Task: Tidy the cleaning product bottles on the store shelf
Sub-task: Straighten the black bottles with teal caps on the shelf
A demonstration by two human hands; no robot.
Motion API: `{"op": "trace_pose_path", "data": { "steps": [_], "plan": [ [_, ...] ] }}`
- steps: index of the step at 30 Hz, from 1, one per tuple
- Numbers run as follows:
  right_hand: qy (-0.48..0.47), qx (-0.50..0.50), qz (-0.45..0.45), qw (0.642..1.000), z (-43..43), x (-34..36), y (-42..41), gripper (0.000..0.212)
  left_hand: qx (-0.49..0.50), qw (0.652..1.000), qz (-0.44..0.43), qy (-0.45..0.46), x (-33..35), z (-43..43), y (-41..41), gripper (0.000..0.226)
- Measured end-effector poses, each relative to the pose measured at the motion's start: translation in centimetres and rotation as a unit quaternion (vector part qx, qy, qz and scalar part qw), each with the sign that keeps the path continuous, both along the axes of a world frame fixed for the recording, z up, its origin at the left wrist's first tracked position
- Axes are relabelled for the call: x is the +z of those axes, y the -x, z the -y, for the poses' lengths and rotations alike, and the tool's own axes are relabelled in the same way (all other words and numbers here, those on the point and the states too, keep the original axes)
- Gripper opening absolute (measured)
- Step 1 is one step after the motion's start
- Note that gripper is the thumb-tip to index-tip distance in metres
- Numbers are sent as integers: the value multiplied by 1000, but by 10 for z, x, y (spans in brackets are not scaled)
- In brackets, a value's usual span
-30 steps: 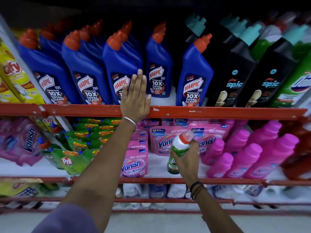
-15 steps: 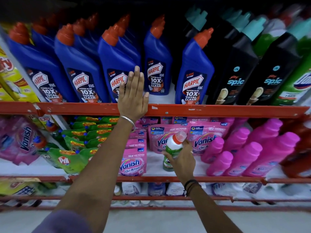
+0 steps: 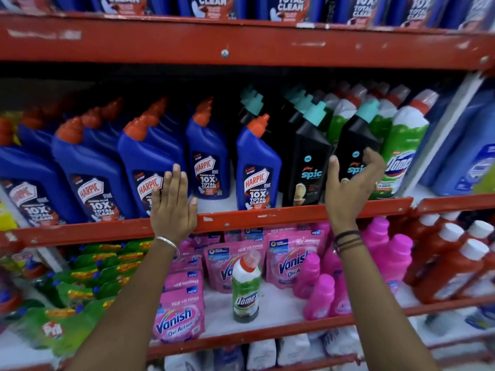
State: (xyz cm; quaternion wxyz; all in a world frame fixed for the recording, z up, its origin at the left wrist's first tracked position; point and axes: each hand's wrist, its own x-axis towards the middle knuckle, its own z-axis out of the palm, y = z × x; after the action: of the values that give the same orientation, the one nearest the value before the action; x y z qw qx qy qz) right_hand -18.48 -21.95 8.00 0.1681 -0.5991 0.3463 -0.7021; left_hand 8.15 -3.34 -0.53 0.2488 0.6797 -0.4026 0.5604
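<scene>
My left hand (image 3: pixel 172 207) lies flat, fingers straight, against a blue Harpic bottle (image 3: pixel 146 167) on the middle shelf. My right hand (image 3: pixel 351 183) is open, its fingers spread around a black Spic bottle (image 3: pixel 355 153); I cannot tell whether it grips. A second Spic bottle (image 3: pixel 308 167) stands to its left, beside another blue Harpic bottle (image 3: pixel 257 170). A small green-and-white Domex bottle (image 3: pixel 246 287) stands alone upright on the lower shelf among pink Vanish pouches (image 3: pixel 180 314). A large Domex bottle (image 3: pixel 401 151) stands right of the Spic bottle.
Red shelf rails (image 3: pixel 267 215) run across in front of each level. Pink bottles (image 3: pixel 318 295) and red bottles (image 3: pixel 450 266) fill the lower shelf's right; green Pril pouches (image 3: pixel 67 317) lie at its left. Blue bottles (image 3: pixel 466 156) stand beyond a divider at far right.
My right hand has let go of the small Domex bottle, which now stands on the lower shelf, and has risen to the black Spic bottle. The view has tilted upward.
</scene>
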Motion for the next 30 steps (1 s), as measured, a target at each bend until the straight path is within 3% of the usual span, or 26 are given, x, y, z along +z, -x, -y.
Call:
{"op": "trace_pose_path", "data": {
  "steps": [6,9,11,15,18,21,30],
  "plan": [
    [-14,-30,-37,999,18,45,-1,64,-3,1000,-5,1,2,1,-2,66],
    [68,-3,33,997,-6,52,-8,48,-3,1000,0,1,2,2,-1,62],
    [124,46,26,991,-35,50,-24,42,-1,1000,2,-1,1,2,0,60],
    [89,146,-139,975,-83,43,-65,58,0,1000,-2,-2,2,1,-2,59],
    [27,126,-239,963,-89,43,-88,67,-2,1000,0,-1,0,2,-2,59],
    [8,61,-288,956,-86,47,-100,59,-5,1000,-5,0,0,1,-4,59],
    [-1,95,-208,973,-89,48,-114,54,-8,1000,-7,6,2,-1,-1,67]
  ]
}}
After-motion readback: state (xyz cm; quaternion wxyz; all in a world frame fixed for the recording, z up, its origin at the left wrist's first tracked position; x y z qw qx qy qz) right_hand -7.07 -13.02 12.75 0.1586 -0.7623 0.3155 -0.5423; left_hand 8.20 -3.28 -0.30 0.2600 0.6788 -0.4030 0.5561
